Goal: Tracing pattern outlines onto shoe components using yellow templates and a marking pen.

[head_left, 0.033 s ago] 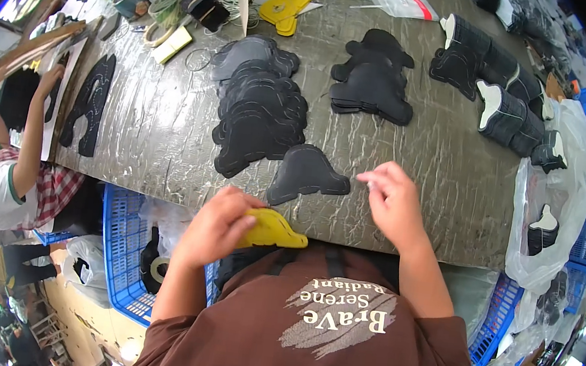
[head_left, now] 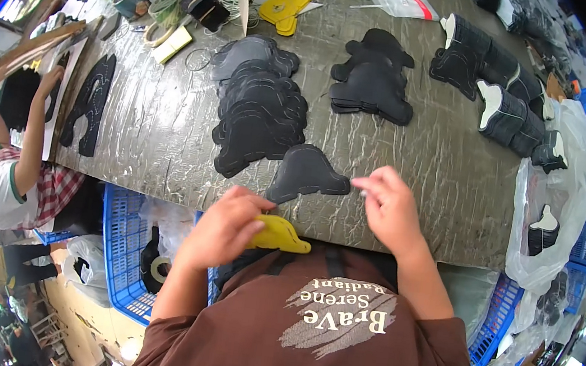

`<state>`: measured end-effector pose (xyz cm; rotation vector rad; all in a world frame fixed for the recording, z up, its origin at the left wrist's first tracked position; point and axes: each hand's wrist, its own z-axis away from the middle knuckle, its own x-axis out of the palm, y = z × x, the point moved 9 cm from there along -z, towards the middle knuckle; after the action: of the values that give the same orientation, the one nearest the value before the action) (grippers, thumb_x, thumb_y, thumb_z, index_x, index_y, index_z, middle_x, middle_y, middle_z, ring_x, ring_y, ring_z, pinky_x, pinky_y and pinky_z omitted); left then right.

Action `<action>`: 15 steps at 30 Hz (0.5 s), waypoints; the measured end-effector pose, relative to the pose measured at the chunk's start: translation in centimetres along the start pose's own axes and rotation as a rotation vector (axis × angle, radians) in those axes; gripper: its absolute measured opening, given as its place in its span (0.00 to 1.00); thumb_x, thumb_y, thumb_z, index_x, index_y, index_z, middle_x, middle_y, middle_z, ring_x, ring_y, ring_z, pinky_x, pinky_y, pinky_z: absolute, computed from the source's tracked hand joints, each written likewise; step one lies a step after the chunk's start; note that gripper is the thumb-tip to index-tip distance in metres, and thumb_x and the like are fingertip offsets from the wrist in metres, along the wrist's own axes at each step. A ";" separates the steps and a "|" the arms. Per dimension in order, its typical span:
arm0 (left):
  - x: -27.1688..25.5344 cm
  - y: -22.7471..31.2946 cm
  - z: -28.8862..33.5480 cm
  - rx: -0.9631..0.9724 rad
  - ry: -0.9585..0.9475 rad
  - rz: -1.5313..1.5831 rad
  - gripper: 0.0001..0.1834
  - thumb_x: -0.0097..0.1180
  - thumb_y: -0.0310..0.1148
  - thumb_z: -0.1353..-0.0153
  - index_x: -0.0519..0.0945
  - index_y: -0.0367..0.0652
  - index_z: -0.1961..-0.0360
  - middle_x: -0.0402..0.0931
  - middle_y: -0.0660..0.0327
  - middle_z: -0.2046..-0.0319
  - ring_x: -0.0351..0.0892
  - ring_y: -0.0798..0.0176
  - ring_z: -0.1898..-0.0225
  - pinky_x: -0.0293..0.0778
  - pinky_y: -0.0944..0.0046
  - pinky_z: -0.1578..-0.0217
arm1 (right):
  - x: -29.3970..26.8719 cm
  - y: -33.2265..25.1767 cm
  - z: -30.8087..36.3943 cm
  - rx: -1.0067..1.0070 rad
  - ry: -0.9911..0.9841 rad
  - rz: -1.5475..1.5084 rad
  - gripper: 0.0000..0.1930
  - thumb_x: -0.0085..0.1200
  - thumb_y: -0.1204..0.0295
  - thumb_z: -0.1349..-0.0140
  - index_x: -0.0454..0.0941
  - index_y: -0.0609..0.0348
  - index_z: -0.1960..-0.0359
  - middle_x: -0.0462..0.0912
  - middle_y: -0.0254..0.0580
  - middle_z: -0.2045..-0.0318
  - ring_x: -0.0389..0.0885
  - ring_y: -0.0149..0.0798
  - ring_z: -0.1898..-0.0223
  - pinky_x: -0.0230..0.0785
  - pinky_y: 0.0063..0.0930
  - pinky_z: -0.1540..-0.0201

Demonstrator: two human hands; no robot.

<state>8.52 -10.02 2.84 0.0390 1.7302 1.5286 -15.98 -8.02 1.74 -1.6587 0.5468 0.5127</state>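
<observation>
Two hands over the near edge of the grey wrinkled table (head_left: pixel 168 140). Left hand (head_left: pixel 224 227) at 6 o'clock, fingers curled round a yellow shoe-shaped template (head_left: pixel 280 236), thumb on top, pinching it; the template sticks out toward 3 o'clock, just off the table edge. Right hand (head_left: pixel 389 210) at 4 o'clock from centre, fingertips (head_left: pixel 363 185) pressed together as if pinching something small; cannot tell what, if anything, is between them. The hand is just beside a single dark cut piece (head_left: pixel 306 174), not clearly touching it.

A fanned stack of dark cut pieces (head_left: pixel 258 110) lies at 11 o'clock of the single piece. Second black stack (head_left: pixel 373 80) at 1 o'clock. Black boot uppers with white trim (head_left: pixel 505 99) run along the 2 o'clock edge.

Packaging: clear flat plastic bag with a red strip (head_left: pixel 404 2) at 12 o'clock; large clear plastic bag (head_left: pixel 558 206) with pieces inside at 3 o'clock, hanging off the table end. Blue crates (head_left: pixel 119 250) under the table at 8 o'clock. Yellow templates (head_left: pixel 282 12) at 12 o'clock, tape rolls (head_left: pixel 162 8) at 11.

Another person in a plaid shirt (head_left: pixel 11 180) at 9 o'clock, arm raised to the table.
</observation>
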 end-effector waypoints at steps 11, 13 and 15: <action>7.3 5.1 -2.5 0.325 -0.171 -0.483 0.08 0.57 0.30 0.43 0.73 0.36 0.70 0.74 0.48 0.44 0.67 0.45 0.40 0.65 0.48 0.45 | 3.7 -3.2 1.9 -0.191 -0.139 0.501 0.21 0.53 0.76 0.47 0.82 0.44 0.51 0.71 0.39 0.67 0.78 0.42 0.68 0.73 0.36 0.70; 7.3 5.0 -2.5 0.309 -0.172 -0.480 0.08 0.57 0.30 0.43 0.73 0.36 0.70 0.74 0.48 0.44 0.67 0.45 0.41 0.65 0.48 0.46 | 3.8 -3.1 2.0 -0.183 -0.142 0.526 0.21 0.52 0.76 0.47 0.82 0.43 0.51 0.72 0.39 0.67 0.78 0.42 0.68 0.73 0.37 0.70; 7.3 4.9 -2.5 0.294 -0.173 -0.477 0.08 0.57 0.29 0.43 0.73 0.36 0.69 0.74 0.48 0.44 0.67 0.45 0.41 0.65 0.48 0.46 | 3.9 -3.1 2.3 -0.207 -0.129 0.580 0.17 0.53 0.71 0.45 0.82 0.46 0.52 0.71 0.37 0.66 0.77 0.40 0.68 0.71 0.35 0.71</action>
<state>-0.12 -7.06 2.93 -0.0844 1.6630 0.8958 -11.08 -5.63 1.46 -1.6352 0.9074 1.1222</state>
